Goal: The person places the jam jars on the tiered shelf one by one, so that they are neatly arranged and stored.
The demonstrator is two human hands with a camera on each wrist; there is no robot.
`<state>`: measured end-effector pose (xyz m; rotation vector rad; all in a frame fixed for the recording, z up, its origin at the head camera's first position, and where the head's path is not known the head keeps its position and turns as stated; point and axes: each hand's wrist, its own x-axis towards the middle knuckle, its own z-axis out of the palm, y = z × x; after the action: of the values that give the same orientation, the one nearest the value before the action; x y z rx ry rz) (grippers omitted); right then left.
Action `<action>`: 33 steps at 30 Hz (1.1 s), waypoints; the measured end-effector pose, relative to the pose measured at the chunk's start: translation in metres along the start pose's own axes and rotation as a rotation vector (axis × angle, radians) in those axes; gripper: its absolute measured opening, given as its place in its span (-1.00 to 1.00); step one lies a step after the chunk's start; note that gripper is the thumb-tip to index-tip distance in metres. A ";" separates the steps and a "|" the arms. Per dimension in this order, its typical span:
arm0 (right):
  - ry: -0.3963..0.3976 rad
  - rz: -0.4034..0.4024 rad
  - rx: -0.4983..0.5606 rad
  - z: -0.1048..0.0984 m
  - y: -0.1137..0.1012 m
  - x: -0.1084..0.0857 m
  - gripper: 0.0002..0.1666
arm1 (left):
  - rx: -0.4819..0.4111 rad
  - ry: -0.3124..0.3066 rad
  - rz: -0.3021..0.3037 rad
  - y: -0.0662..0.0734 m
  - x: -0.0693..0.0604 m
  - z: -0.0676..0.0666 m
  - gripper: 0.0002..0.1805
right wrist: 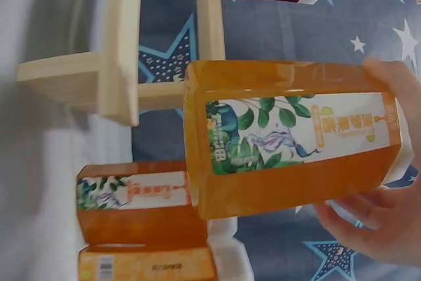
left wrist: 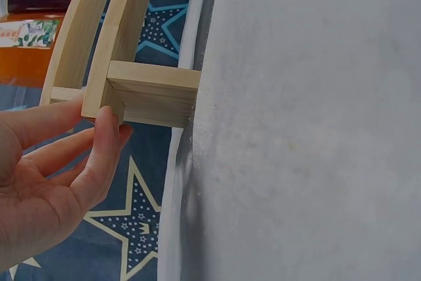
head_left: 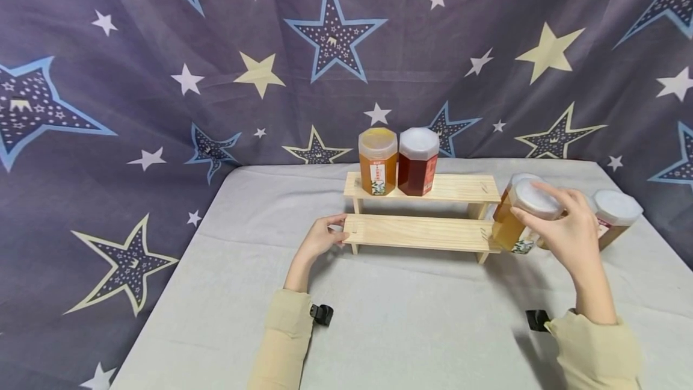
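My right hand (head_left: 571, 230) grips an amber octagonal jar (head_left: 509, 230) by its white lid. The jar is raised and slightly tilted at the right end of the wooden two-step rack (head_left: 417, 232); its floral label (right wrist: 296, 133) shows in the right wrist view. Whether it touches the rack, I cannot tell. My left hand (head_left: 320, 236) pinches the left end of the lower step (left wrist: 99, 93) between thumb and fingers. On the upper step, an amber jar (head_left: 378, 167) stands left of a dark red jar (head_left: 417, 167).
Right of the rack, a white-lidded jar (head_left: 617, 212) stands on the grey cloth-covered table (head_left: 411, 318), and another amber jar (head_left: 503, 197) is partly hidden behind the held one. A star-patterned curtain (head_left: 227, 29) hangs behind and to the sides.
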<state>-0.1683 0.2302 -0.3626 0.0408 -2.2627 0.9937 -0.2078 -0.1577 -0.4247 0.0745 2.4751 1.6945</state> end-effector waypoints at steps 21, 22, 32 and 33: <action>0.010 -0.089 0.108 0.012 -0.030 0.028 -0.38 | 0.008 0.008 -0.023 -0.011 0.008 0.000 -0.47; 0.012 -0.094 0.116 0.012 -0.031 0.029 -0.38 | 0.009 0.007 -0.019 -0.011 0.008 0.000 -0.47; 0.009 -0.122 0.147 0.023 -0.039 0.047 -0.40 | 0.016 0.011 -0.017 -0.012 0.008 0.001 -0.47; 0.006 -0.121 0.146 0.025 -0.040 0.048 -0.41 | 0.018 0.012 -0.019 -0.012 0.008 0.001 -0.47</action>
<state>-0.2087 0.1961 -0.3210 0.2342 -2.1506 1.0904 -0.2155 -0.1602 -0.4364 0.0429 2.4919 1.6696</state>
